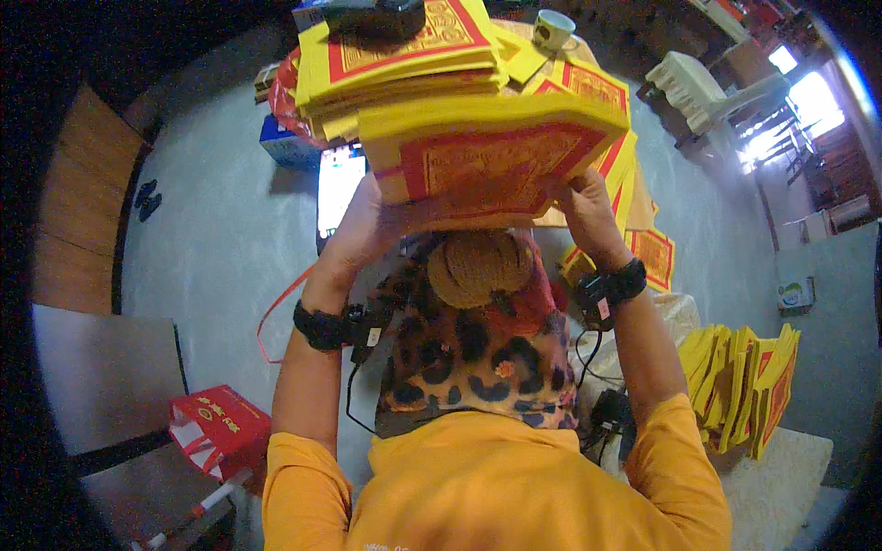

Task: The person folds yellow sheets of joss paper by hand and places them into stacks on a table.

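Between my two hands is a thick stack of yellow joss paper (496,165) with red printed panels, raised on edge and tilted in front of me. My left hand (372,225) grips its lower left side; the fingers are partly hidden behind the sheets. At the lower right edge, the thumb and fingers of my right hand (591,219) pinch the stack. Directly beyond lies a taller pile of the same paper (404,69), with a dark object (381,16) on top. More yellow sheets (597,87) spread out at the right behind the held stack.
A patterned cup (554,32) stands at the far side. Left of the stack are a lit screen (340,188) and a blue box (287,145). Folded yellow bundles (744,386) stand at my right; a red bag (220,427) sits at lower left. Cables hang from both wrist devices.
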A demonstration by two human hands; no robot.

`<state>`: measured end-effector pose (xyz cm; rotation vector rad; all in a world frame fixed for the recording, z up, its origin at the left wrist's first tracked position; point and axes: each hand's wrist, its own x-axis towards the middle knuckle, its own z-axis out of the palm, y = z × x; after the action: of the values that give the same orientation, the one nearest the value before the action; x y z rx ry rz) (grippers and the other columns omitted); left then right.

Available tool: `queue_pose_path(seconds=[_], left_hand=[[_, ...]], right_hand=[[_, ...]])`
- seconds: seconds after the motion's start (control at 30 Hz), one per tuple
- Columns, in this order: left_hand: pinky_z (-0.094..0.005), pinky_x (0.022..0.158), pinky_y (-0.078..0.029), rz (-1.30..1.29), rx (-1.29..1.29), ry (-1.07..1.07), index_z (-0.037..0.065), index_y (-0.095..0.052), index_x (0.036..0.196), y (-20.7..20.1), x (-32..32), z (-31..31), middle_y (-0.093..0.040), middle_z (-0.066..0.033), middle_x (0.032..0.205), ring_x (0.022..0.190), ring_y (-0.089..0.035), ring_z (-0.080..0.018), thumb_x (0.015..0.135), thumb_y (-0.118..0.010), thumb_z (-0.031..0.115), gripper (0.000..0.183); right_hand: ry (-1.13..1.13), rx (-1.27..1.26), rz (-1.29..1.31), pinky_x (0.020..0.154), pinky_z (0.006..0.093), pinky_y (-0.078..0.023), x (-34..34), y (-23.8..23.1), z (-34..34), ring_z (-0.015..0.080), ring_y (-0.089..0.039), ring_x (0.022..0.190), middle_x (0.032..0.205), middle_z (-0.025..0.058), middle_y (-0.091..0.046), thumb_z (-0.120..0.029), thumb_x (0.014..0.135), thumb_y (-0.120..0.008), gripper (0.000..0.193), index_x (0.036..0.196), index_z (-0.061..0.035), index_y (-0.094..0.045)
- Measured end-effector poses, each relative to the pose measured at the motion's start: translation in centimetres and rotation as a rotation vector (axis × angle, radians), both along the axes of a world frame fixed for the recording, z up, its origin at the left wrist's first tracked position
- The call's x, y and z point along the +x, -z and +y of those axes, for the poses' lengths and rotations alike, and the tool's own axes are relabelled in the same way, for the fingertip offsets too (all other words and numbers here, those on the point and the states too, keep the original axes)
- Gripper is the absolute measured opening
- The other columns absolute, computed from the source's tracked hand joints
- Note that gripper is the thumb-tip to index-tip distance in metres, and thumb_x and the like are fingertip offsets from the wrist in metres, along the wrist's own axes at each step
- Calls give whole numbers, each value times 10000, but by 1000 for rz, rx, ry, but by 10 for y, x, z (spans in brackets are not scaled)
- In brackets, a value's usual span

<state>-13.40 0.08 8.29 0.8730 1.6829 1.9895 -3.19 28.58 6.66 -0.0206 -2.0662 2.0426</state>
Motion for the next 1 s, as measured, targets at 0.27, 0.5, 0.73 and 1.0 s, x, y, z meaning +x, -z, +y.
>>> queue_pose_path(seconds=[0.27,0.5,0.73,1.0], left_hand=[[-295,814,-514,121,42,-185,31,-646,1114,-1,22,12,-680,-36,1043,930,-613,-135,807,-767,101,337],[-314,808,-529,338,-14,-249,25,-630,1116,-35,49,-2,-678,-67,1056,950,-639,-175,831,-736,99,313],[-288,778,-527,227,-63,-416,24,-593,1158,-42,95,-12,-657,-55,1056,924,-620,-151,848,-715,83,339],[-352,940,-476,192,-147,-621,28,-533,1240,-37,93,-112,-604,-72,1190,1080,-578,-191,833,-720,78,451]], right_hand=[[35,-237,130,955,331,-460,10,-4,-25,173,-584,1089,1215,61,-617,-97,951,-570,289,1232,-30,-557],[-89,-286,219,948,336,-463,42,-61,-45,166,-584,1096,1224,60,-614,-112,963,-562,306,1255,-25,-538],[115,378,169,943,326,-451,56,-56,-54,146,-574,1089,1223,45,-611,-155,979,-549,323,1273,-25,-528],[-82,376,35,925,317,-450,88,-38,-60,190,-571,1076,1153,72,-595,-189,952,-588,322,1228,-29,-547]])
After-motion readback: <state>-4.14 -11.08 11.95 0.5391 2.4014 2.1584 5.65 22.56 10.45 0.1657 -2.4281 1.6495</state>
